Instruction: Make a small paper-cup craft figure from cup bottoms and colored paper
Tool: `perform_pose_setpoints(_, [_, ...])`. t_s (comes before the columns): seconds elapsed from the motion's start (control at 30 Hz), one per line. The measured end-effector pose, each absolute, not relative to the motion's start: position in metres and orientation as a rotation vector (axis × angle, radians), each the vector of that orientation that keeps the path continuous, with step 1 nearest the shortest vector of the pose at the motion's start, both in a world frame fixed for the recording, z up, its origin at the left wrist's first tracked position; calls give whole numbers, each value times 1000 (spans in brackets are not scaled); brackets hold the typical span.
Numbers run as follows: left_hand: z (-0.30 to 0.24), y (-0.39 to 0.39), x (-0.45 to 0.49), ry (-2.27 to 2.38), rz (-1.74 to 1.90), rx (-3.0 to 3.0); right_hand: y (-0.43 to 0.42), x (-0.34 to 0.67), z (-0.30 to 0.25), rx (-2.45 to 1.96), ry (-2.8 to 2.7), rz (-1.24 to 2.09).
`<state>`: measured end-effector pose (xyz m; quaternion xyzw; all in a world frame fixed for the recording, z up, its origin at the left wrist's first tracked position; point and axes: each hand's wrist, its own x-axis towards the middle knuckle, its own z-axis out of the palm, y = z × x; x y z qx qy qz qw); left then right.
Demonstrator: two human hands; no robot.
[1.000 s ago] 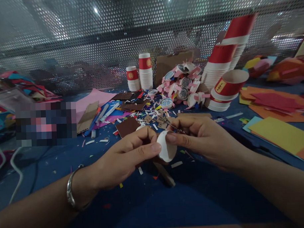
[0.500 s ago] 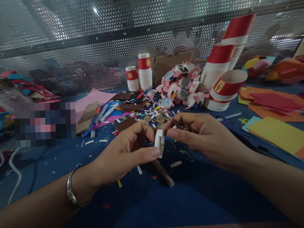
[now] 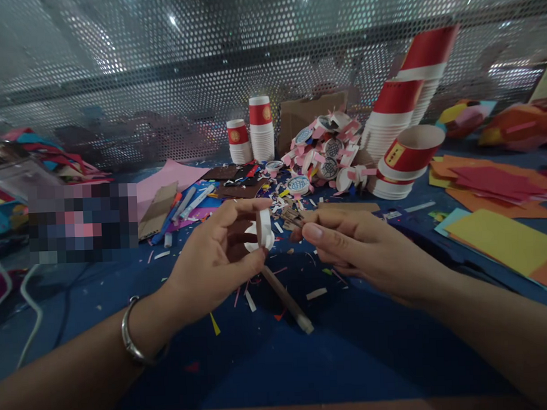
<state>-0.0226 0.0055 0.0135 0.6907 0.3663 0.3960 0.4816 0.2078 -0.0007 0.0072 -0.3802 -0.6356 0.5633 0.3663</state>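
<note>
My left hand (image 3: 216, 255) grips a short white paper ring (image 3: 266, 222), which looks like the cut-off base of a paper cup, between its thumb and fingers. Behind the ring shows a second white edge, partly hidden by the fingers. Just to the right, my right hand (image 3: 355, 238) is closed in a pinch; what lies between its fingertips is too small and dark to name. A gap separates the two hands. On the blue table below them lies a long brownish stick (image 3: 288, 300) with a pale end, among paper scraps.
A heap of white-and-pink paper pieces with grid-patterned discs (image 3: 328, 152) stands ahead. Beside it are red-and-white paper cup stacks (image 3: 393, 111) and smaller stacks (image 3: 261, 130). Coloured paper sheets (image 3: 494, 239) lie right; markers (image 3: 195, 199) and pink paper (image 3: 171, 175) lie left.
My left hand has moved slightly left and up with the white ring, turning it. My right hand has come away from the ring and its fingertips are lower.
</note>
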Motion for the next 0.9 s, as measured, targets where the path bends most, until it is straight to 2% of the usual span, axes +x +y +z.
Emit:
perform_pose_setpoints(0.43, [14,4,-22,957,960,1793,1,210,4,-997,-1809,1456])
perform_pose_setpoints(0.9, [19,6,-20,839,982,1253,2,207,6,-1004,-1630,1346])
